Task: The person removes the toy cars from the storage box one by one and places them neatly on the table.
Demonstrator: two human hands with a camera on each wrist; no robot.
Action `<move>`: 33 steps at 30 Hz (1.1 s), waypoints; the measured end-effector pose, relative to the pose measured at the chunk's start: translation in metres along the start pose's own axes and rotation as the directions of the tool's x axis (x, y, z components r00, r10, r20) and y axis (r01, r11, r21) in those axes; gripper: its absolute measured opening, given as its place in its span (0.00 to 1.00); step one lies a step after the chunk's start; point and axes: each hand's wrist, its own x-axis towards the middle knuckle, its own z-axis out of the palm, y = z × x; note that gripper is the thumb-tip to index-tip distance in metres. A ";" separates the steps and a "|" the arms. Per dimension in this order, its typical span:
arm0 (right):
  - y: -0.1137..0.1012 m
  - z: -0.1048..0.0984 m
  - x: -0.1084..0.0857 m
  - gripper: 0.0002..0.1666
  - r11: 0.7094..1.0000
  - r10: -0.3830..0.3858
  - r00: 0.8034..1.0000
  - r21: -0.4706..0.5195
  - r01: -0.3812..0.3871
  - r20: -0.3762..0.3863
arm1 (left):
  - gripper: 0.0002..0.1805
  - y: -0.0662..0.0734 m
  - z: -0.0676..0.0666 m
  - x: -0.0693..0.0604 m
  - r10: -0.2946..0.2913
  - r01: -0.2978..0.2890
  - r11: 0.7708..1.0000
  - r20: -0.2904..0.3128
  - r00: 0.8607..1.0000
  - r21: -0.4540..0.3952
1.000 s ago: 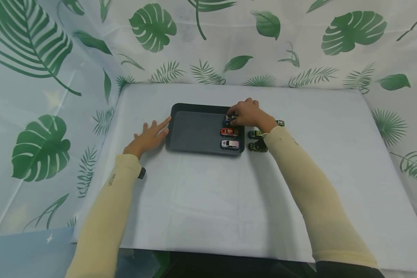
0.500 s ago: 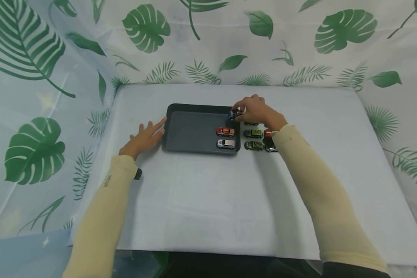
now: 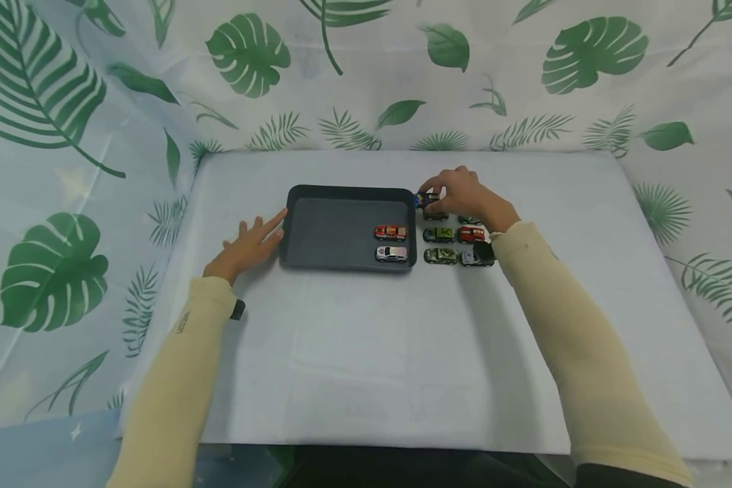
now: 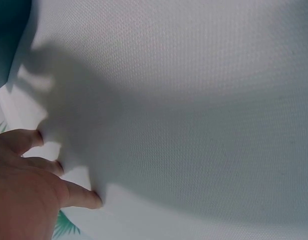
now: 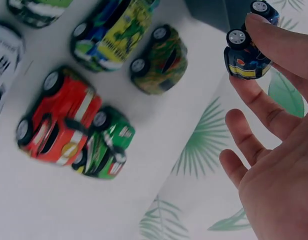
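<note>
Between thumb and fingers, my right hand (image 3: pixel 468 196) pinches a dark blue toy car (image 5: pixel 246 55), held just past the right rim of the grey tray (image 3: pixel 348 193). My left hand (image 3: pixel 246 247) has its fingers spread, with the fingertips at the tray's left edge; in the left wrist view it lies over white cloth. Inside the tray, at its right side, sit an orange-red toy car (image 3: pixel 390 232) and below it a white toy car (image 3: pixel 392 254).
Right of the tray stand several toy cars in rows, among them a yellow-green car (image 3: pixel 439 234), a red car (image 3: pixel 471 234), a camouflage car (image 3: pixel 441 255) and a silver car (image 3: pixel 474 256). The table (image 3: pixel 341 352) has a white cloth. Behind it hangs a leaf-patterned curtain (image 3: pixel 372 81).
The right hand has lifted the blue toy car from the tray's upper right corner and carried it right, over the rim. The left hand stays at the tray's left edge.
</note>
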 end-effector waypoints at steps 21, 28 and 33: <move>0.047 -0.006 -0.040 0.26 0.997 0.073 0.995 0.034 -0.071 -0.074 | 0.35 0.002 0.002 -0.001 -0.006 0.006 1.000 -0.010 1.000 0.014; 0.062 -0.006 -0.051 0.26 0.993 0.115 0.990 0.030 -0.113 -0.080 | 0.35 0.002 0.002 -0.001 -0.019 0.019 0.999 -0.008 1.000 0.029; 0.071 -0.009 -0.060 0.27 0.990 0.143 0.986 0.019 -0.142 -0.082 | 0.35 0.001 0.002 -0.001 -0.020 0.021 0.999 -0.007 1.000 0.028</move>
